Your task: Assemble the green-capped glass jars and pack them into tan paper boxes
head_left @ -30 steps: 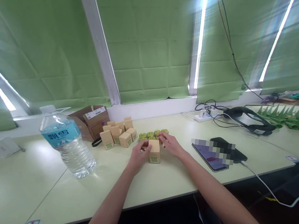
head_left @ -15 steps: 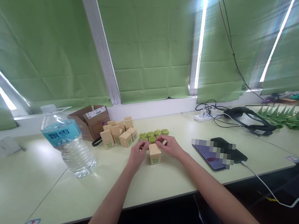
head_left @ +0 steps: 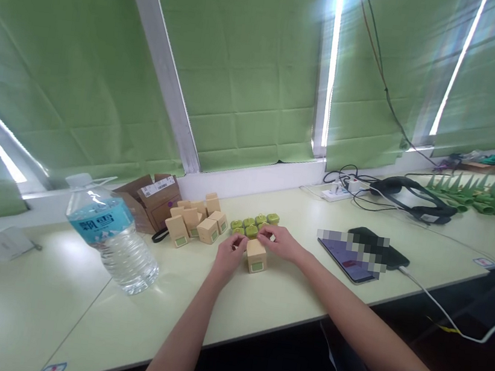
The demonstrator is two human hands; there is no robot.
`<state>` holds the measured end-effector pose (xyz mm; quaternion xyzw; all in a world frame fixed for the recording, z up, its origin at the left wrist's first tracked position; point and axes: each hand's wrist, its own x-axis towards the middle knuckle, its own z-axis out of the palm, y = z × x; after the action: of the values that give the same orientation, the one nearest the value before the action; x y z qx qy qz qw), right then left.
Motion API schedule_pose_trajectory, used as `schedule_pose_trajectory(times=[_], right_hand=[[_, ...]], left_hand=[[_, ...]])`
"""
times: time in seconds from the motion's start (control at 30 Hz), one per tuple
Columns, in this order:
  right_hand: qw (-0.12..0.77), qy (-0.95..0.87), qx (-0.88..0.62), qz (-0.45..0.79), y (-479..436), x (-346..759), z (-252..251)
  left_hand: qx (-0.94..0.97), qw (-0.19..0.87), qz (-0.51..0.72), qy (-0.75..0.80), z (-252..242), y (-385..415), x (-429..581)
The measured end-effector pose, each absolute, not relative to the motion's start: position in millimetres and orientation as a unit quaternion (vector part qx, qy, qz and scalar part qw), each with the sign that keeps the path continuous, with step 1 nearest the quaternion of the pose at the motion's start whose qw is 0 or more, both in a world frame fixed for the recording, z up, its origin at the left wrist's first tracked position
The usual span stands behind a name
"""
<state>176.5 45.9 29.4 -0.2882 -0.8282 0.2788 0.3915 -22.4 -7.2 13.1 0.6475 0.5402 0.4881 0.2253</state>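
A small tan cardboard box [head_left: 257, 257] with a green label on its front stands on the table between my hands. My left hand [head_left: 230, 254] is closed at its upper left edge, fingers pinched. From the other side my right hand [head_left: 280, 241] pinches at the box's top back edge, thumb and forefinger together. Just behind the box sit several small green cases [head_left: 251, 230] in rows, partly hidden by my fingers. To the left, several more tan boxes [head_left: 209, 230] are grouped, some upright and some lying.
A large water bottle [head_left: 113, 235] and an open brown carton [head_left: 157, 198] stand at left. On the right lie two phones [head_left: 347, 259], one with a white cable, and a black headset [head_left: 414, 198]. Green spiky pieces [head_left: 487, 199] and a power strip [head_left: 336, 192] are farther back.
Both hands stay at the small box with only slight finger movement. My left fingertips have shifted a little along its upper edge. The other things have not moved.
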Motion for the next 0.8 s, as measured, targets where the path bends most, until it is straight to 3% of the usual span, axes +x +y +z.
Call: schedule_pose_trajectory(times=[0.23, 0.8], right_hand=[[0.275, -0.851, -0.307, 0.325, 42, 179, 30], [0.325, -0.856, -0.302, 0.266, 43, 178, 33]], left_hand=[[0.655, 0.231, 0.460, 0.553, 13, -9, -21], [0.727, 0.176, 0.420, 0.514, 25, -28, -12]])
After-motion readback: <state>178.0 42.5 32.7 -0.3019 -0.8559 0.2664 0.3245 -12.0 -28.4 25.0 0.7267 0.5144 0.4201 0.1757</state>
